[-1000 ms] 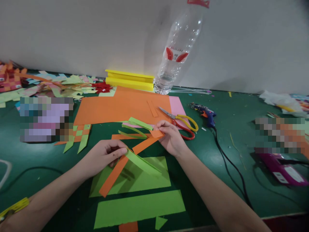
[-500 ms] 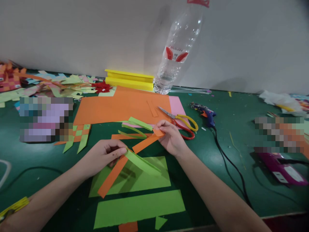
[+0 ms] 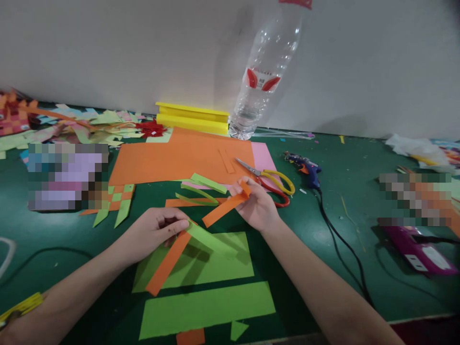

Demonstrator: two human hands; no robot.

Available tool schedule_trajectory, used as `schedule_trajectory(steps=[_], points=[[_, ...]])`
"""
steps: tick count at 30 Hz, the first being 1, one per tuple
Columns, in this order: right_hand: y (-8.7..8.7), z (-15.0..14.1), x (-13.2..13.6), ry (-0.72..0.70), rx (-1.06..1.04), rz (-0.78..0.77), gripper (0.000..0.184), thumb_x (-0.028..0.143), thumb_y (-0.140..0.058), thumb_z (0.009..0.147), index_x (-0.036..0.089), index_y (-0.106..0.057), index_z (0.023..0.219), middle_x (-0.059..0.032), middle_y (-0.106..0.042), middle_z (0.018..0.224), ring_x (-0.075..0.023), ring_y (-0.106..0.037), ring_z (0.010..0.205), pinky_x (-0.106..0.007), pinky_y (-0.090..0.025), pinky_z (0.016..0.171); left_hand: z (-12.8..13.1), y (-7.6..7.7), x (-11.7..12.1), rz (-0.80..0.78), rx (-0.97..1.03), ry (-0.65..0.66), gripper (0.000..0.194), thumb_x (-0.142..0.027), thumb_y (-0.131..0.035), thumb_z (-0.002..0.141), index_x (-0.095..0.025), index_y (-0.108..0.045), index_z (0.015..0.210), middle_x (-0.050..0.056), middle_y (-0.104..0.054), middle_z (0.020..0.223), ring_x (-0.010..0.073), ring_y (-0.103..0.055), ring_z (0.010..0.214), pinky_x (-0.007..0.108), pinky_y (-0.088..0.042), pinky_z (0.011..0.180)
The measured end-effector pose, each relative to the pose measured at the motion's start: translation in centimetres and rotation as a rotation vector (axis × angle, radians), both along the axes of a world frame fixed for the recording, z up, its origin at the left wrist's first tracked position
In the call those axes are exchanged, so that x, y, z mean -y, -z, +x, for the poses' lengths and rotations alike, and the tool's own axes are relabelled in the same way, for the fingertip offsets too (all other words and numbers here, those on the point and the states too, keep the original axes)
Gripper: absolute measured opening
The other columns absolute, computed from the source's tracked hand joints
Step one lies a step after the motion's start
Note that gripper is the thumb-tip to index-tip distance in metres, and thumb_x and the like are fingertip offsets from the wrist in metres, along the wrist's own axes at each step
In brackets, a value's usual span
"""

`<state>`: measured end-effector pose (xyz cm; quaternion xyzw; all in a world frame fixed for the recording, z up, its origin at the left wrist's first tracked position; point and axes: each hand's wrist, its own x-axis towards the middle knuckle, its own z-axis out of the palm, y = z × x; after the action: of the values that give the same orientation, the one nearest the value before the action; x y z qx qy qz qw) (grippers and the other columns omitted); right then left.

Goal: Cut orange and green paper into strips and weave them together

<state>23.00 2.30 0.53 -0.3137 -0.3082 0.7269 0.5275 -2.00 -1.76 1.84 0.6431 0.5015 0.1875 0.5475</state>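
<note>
My left hand (image 3: 167, 227) pinches a green paper strip (image 3: 212, 241) together with an orange paper strip (image 3: 168, 263); the two cross at an angle under my thumb. In my right hand (image 3: 257, 206) is another orange paper strip (image 3: 224, 209), bent near my fingers, its free end pointing down and left. Below my hands lie a green paper sheet (image 3: 230, 268) and a wider green paper band (image 3: 208, 309). Just behind them rest loose green strips (image 3: 208, 183) and one more orange strip (image 3: 174, 203).
Scissors (image 3: 275, 184) with red and yellow handles lie beyond my right hand, partly on orange paper (image 3: 151, 160). A glue gun (image 3: 305, 167) and its cord are further right. A tall plastic bottle (image 3: 262, 81) leans by the wall. A woven paper piece (image 3: 118, 199) sits at left.
My right hand has turned slightly, so the orange strip's bent end now faces up, and its free end has shifted a little right. My left hand stays almost still.
</note>
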Motion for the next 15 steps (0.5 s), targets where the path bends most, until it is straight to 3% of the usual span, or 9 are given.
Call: schedule_trajectory(steps=[15], points=[[-0.01, 0.0, 0.06, -0.064, -0.095, -0.037, 0.006, 0.019, -0.069, 0.069, 0.02, -0.064, 0.072, 0.0036, -0.052, 0.064, -0.0083, -0.047, 0.059, -0.017, -0.043, 0.052, 0.34, -0.33, 0.0, -0.032, 0.016, -0.005, 0.033, -0.047, -0.053, 0.082, -0.016, -0.063, 0.079, -0.004, -0.05, 0.059, 0.0099, -0.044, 0.051, 0.019, -0.036, 0.05]])
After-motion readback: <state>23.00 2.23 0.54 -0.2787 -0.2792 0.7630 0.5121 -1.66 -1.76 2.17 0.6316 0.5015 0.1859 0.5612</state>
